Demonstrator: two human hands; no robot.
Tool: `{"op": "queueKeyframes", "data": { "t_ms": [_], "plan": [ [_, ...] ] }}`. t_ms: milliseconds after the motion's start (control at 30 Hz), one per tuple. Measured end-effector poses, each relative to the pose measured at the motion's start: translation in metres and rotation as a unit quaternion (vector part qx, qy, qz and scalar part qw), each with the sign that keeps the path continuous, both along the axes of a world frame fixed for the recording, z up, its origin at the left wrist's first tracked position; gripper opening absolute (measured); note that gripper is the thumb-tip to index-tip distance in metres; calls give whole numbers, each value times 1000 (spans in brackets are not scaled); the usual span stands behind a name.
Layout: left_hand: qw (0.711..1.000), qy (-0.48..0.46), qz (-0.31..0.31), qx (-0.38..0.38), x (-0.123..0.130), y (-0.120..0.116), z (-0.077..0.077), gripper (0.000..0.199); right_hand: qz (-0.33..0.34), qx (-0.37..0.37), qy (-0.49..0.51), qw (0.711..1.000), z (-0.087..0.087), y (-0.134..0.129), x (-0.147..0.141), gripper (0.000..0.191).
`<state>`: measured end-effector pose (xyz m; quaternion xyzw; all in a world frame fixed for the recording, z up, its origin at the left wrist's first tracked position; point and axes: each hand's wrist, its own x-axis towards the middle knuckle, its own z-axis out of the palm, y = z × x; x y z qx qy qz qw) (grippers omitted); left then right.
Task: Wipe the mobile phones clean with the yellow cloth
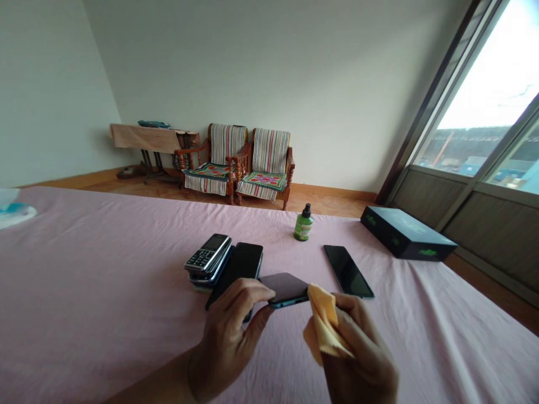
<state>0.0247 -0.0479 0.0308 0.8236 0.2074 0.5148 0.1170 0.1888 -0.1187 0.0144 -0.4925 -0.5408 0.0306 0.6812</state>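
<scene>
My left hand (pixel 233 331) pinches a dark smartphone (pixel 286 286) by its left corner, thumb below and fingers on top. The phone is held roughly level above the bed, its blue-green edge towards me. In my right hand (pixel 362 342) a yellow cloth (pixel 324 322) is bunched, and it touches the phone's right end. Behind my left hand lies a black smartphone (pixel 244 261), partly hidden by the fingers. Left of it is a stack of phones with a keypad phone (pixel 208 252) on top. Another smartphone (pixel 348 272) lies flat beyond my right hand.
A green spray bottle (pixel 303 224) stands upright behind the phones on the pink sheet (pixel 105 280). The black box (pixel 406 233) lies near the far right edge. Past the bed are two wooden chairs (pixel 263 163) and a cloth-covered table (pixel 145 138); a window is at right.
</scene>
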Motion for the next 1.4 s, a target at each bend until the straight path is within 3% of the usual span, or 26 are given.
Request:
{"op": "queueKeyframes", "data": {
  "t_ms": [100,167,300,467,600,767,933,1133,1300,1400],
  "plan": [
    [1000,-4,4,0,-1,-1,-1,18,2,-77,34,996,5,2,7,8],
    [1000,-4,6,1,-2,-1,-2,19,40,-154,77,984,6,6,14,16],
    [1000,-14,14,-4,-2,0,-4,21,144,-285,242,916,0,16,21,31],
    [997,-57,23,-41,-2,-1,-8,22,220,-311,376,845,-8,24,23,35],
    [998,-47,3,-40,0,-7,-12,23,278,-293,430,807,-8,24,21,33],
    [1000,12,-20,-11,1,-13,-18,26,282,-271,440,808,-6,23,18,30],
    [996,80,-33,-34,9,-19,-25,31,279,-251,428,822,-4,20,16,24],
    [973,156,-46,-164,20,-24,-23,57,230,-264,420,837,-5,21,15,27],
    [956,159,-72,-237,19,-23,-18,54,205,-285,360,864,-3,22,12,32],
    [955,137,-81,-249,16,-22,-17,52,168,-271,299,899,-5,20,8,28]
  ]
}}
